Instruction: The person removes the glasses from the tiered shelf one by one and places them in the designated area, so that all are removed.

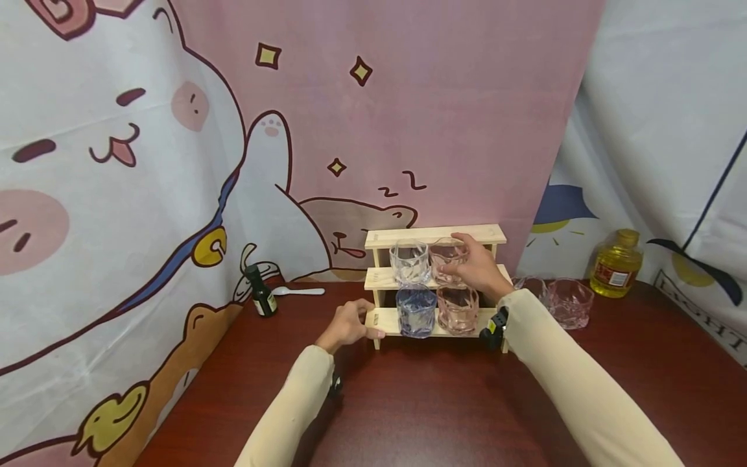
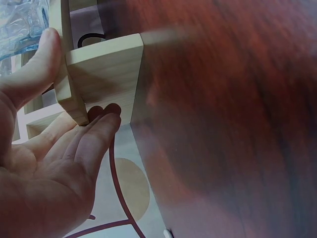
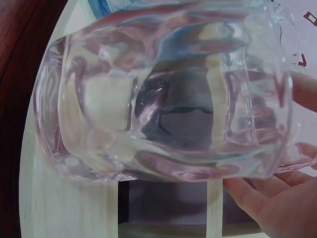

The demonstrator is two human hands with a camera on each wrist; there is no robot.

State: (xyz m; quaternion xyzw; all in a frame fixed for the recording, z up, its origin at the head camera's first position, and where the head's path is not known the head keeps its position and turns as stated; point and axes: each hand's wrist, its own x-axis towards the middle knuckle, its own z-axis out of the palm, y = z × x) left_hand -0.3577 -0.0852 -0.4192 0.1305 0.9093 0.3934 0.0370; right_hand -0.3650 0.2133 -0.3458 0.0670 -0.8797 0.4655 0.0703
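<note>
A small three-tier wooden rack (image 1: 382,279) stands on the table. My left hand (image 1: 348,324) grips the left end of its lowest shelf; in the left wrist view the thumb (image 2: 42,64) lies along the shelf edge and the fingers reach to its other side. On the middle tier, my right hand (image 1: 475,264) holds a pale pink glass (image 1: 445,256) by its side and rim. Beside that glass is a clear glass (image 1: 408,261). Below them, a blue glass (image 1: 416,311) and a pink glass (image 1: 458,310) sit on the lowest shelf. The lower pink glass (image 3: 168,109) fills much of the right wrist view.
Right of the rack stand another pink glass (image 1: 570,305) and a clear glass (image 1: 532,290), partly behind the right arm. A bottle of yellow oil (image 1: 616,264) is farther right. At the left are a dark bottle (image 1: 260,293) and a white spoon (image 1: 297,291). A printed cloth (image 1: 455,130) hangs behind.
</note>
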